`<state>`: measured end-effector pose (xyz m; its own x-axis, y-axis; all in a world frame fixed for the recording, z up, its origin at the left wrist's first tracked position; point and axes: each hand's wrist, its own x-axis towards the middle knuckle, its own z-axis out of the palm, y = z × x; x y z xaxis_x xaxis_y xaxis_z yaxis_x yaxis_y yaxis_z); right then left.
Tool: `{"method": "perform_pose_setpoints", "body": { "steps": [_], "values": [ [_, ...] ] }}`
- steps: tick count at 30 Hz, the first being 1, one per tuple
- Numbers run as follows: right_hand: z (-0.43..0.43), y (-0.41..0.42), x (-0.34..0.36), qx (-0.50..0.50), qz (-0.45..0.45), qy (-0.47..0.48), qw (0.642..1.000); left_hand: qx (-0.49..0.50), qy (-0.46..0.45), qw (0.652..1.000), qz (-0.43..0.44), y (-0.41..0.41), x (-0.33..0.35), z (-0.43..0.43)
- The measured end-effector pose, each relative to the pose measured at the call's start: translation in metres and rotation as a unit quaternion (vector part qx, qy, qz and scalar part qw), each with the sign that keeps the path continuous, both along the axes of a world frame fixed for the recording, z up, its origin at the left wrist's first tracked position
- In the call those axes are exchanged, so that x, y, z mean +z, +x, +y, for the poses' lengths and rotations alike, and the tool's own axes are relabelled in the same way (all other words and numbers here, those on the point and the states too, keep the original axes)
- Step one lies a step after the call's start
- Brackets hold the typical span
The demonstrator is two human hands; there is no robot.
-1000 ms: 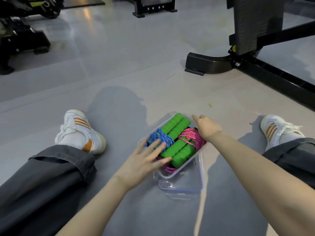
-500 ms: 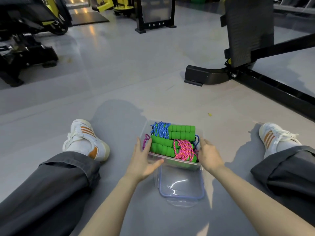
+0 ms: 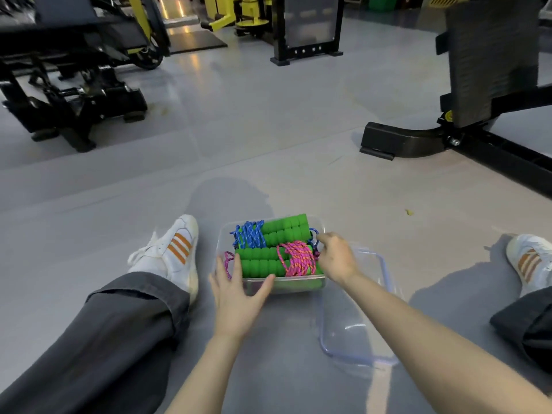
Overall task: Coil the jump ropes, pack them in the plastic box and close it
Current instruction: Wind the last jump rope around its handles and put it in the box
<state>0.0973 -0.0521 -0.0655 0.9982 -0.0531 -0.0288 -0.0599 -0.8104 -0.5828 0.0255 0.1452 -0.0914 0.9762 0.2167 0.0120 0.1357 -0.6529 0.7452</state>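
Note:
A clear plastic box (image 3: 286,284) stands on the grey floor between my legs. Two coiled jump ropes with green foam handles (image 3: 285,231) fill it: a blue rope (image 3: 249,237) at the far left and a pink rope (image 3: 297,258) at the near right. My left hand (image 3: 239,297) lies with straight fingers against the box's near-left corner, thumb along the front wall. My right hand (image 3: 336,258) has curled fingers at the box's right end, beside the rope loops. The clear lid (image 3: 355,339) with a blue rim lies flat on the floor, right of the box.
My legs in grey trousers and white shoes, the left one (image 3: 170,252) and the right one (image 3: 528,261), flank the box. A black machine base (image 3: 388,138) stands at the far right. More gym machines (image 3: 74,109) stand at the far left.
The box has been turned square and slid left, away from the lid. My left hand went to its near-left corner and my right hand to its right end.

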Motion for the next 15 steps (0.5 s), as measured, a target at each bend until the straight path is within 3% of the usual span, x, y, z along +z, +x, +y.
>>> {"method": "perform_pose_setpoints", "body": {
  "steps": [6,10,15],
  "values": [
    [0.036,-0.007,-0.036,0.017,0.035,0.0,0.999,-0.008,0.096,0.994,0.06,-0.005,-0.021,0.039],
    [0.014,-0.016,-0.039,0.003,0.042,-0.042,0.998,-0.022,0.142,0.988,0.056,-0.015,-0.024,0.014],
    [-0.031,-0.039,-0.035,-0.039,0.05,-0.059,0.996,-0.066,0.264,0.962,0.03,-0.015,-0.022,-0.032]
  ]
}}
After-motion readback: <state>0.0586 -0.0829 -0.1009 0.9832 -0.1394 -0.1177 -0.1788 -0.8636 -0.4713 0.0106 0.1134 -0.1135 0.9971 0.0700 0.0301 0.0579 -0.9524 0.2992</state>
